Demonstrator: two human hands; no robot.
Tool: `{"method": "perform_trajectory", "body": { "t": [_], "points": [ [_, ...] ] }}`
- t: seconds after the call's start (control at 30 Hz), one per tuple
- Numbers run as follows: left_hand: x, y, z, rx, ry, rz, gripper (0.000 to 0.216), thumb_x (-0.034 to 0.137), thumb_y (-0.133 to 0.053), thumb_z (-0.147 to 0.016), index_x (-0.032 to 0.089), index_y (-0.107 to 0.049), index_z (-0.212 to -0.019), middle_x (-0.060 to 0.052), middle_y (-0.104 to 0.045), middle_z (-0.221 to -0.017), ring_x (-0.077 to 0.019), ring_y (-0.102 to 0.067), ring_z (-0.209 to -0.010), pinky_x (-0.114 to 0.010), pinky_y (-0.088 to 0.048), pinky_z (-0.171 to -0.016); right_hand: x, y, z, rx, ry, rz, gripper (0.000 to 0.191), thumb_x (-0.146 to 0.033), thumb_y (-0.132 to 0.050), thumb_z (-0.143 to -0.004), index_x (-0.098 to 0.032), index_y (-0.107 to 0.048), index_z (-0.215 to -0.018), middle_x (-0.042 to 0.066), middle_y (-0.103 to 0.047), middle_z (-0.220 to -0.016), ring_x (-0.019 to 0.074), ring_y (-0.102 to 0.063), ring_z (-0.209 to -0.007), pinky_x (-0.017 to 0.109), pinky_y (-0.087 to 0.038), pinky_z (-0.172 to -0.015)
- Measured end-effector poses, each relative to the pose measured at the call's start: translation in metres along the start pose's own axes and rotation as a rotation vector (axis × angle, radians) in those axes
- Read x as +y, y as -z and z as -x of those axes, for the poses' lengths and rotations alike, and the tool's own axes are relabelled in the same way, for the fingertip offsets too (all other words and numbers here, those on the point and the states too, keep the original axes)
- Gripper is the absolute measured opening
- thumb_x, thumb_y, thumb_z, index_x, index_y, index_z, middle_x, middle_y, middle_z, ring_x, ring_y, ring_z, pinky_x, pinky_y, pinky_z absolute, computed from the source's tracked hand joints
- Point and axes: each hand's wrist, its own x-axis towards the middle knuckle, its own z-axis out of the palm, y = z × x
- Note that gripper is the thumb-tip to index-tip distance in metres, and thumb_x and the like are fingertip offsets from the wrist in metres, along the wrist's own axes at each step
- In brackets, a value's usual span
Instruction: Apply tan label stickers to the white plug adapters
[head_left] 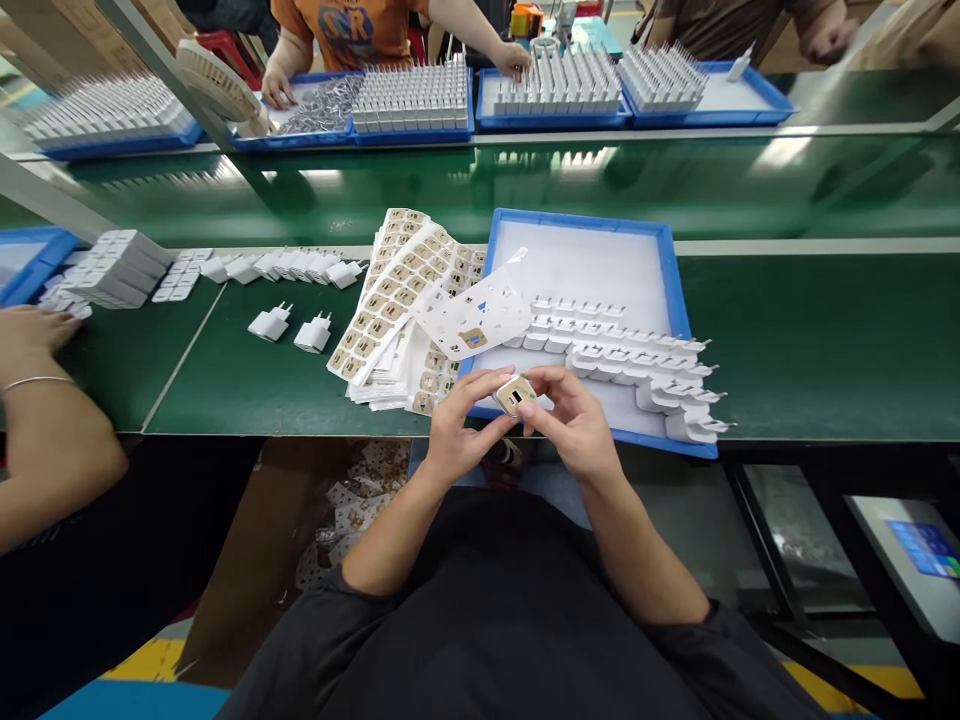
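Observation:
Both of my hands hold one small white charger (pixel 515 394) with a tan sticker on its face, just in front of the table's near edge. My left hand (pixel 465 420) grips it from the left and my right hand (pixel 571 420) pinches it from the right. Behind them lies a blue tray (pixel 585 232) with rows of white chargers (pixel 637 360) lying in it. A partly emptied sticker sheet (pixel 480 312) rests on the tray's left rim. A stack of sticker sheets (pixel 394 300) lies fanned out left of the tray.
Two loose chargers (pixel 292 328) and a row of others (pixel 285 266) lie on the green table at left. A neighbour's arm (pixel 37 400) reaches in from the left. Across the belt, other people work at blue trays (pixel 555 90) full of chargers. A box of used sheets (pixel 352 500) sits under the table.

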Motion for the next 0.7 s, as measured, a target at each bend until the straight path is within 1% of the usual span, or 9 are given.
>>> {"method": "perform_trajectory", "body": {
  "t": [0.03,0.1,0.17,0.27,0.37,0.43,0.53,0.63,0.7],
  "points": [
    [-0.001,-0.002,0.001,0.015,-0.01,-0.005,0.047,0.018,-0.074,-0.089,0.026,-0.061,-0.134,-0.011,-0.069,-0.134,-0.0248,-0.065,-0.125,-0.041,-0.056,-0.104,0.002,-0.002,0.001,0.013,-0.008,-0.008,0.032,-0.034,-0.08,-0.083,-0.027,-0.065,-0.111,0.003,-0.056,-0.101,0.0177,-0.055,-0.092,0.021,-0.055,-0.054],
    [-0.001,-0.005,0.001,0.042,-0.079,-0.052,0.045,0.016,-0.071,-0.09,0.025,-0.061,-0.133,-0.011,-0.07,-0.132,-0.0237,-0.066,-0.123,-0.042,-0.056,-0.105,0.003,-0.007,0.002,0.063,-0.011,0.012,0.037,-0.031,-0.084,-0.078,-0.027,-0.063,-0.108,0.002,-0.053,-0.101,0.0165,-0.053,-0.092,0.02,-0.054,-0.057],
    [0.0,-0.007,0.0,0.059,-0.153,-0.117,0.043,0.015,-0.071,-0.091,0.025,-0.062,-0.131,-0.011,-0.072,-0.129,-0.023,-0.067,-0.121,-0.042,-0.057,-0.103,0.003,-0.013,0.002,0.114,0.008,0.008,0.035,-0.03,-0.085,-0.076,-0.026,-0.061,-0.102,0.001,-0.052,-0.096,0.0151,-0.052,-0.089,0.019,-0.052,-0.057],
    [0.0,-0.008,0.0,0.07,-0.189,-0.148,0.044,0.016,-0.075,-0.088,0.024,-0.062,-0.129,-0.012,-0.073,-0.127,-0.0237,-0.068,-0.12,-0.044,-0.059,-0.101,0.003,-0.018,0.0,0.156,0.04,-0.077,0.023,-0.035,-0.08,-0.082,-0.024,-0.062,-0.091,-0.001,-0.05,-0.089,0.0131,-0.05,-0.077,0.019,-0.048,-0.051],
    [-0.003,-0.008,0.003,0.098,-0.143,-0.081,0.048,0.014,-0.078,-0.084,0.024,-0.062,-0.128,-0.012,-0.072,-0.128,-0.0249,-0.067,-0.121,-0.045,-0.058,-0.102,0.004,-0.017,-0.003,0.122,0.036,-0.159,0.017,-0.039,-0.073,-0.088,-0.024,-0.067,-0.091,0.0,-0.051,-0.089,0.0124,-0.051,-0.071,0.021,-0.047,-0.049],
    [-0.007,-0.008,0.006,0.116,-0.089,-0.029,0.048,0.014,-0.079,-0.083,0.025,-0.063,-0.127,-0.012,-0.071,-0.129,-0.0256,-0.066,-0.123,-0.045,-0.058,-0.102,0.006,-0.014,-0.003,0.066,0.018,-0.193,0.017,-0.04,-0.071,-0.09,-0.024,-0.07,-0.097,0.002,-0.054,-0.096,0.0129,-0.054,-0.074,0.023,-0.05,-0.051],
    [-0.009,-0.01,0.008,0.134,-0.051,0.012,0.046,0.015,-0.077,-0.085,0.025,-0.062,-0.128,-0.012,-0.071,-0.129,-0.0262,-0.066,-0.125,-0.045,-0.058,-0.103,0.007,-0.011,0.0,0.014,0.0,-0.181,0.022,-0.036,-0.073,-0.088,-0.026,-0.071,-0.107,0.004,-0.054,-0.109,0.0154,-0.056,-0.086,0.024,-0.054,-0.057],
    [-0.008,-0.012,0.007,0.146,-0.115,-0.042,0.043,0.014,-0.075,-0.087,0.024,-0.062,-0.127,-0.012,-0.071,-0.129,-0.025,-0.065,-0.125,-0.045,-0.056,-0.104,0.006,-0.015,0.002,0.048,0.026,-0.155,0.026,-0.027,-0.079,-0.081,-0.027,-0.069,-0.105,0.003,-0.051,-0.106,0.0172,-0.053,-0.096,0.024,-0.054,-0.064],
    [-0.006,-0.013,0.005,0.158,-0.198,-0.112,0.044,0.012,-0.075,-0.086,0.024,-0.061,-0.126,-0.012,-0.071,-0.128,-0.0239,-0.065,-0.123,-0.045,-0.057,-0.104,0.005,-0.018,0.002,0.086,0.049,-0.171,0.022,-0.024,-0.079,-0.08,-0.026,-0.068,-0.099,0.002,-0.049,-0.1,0.0164,-0.051,-0.093,0.025,-0.053,-0.067]
  ]
}}
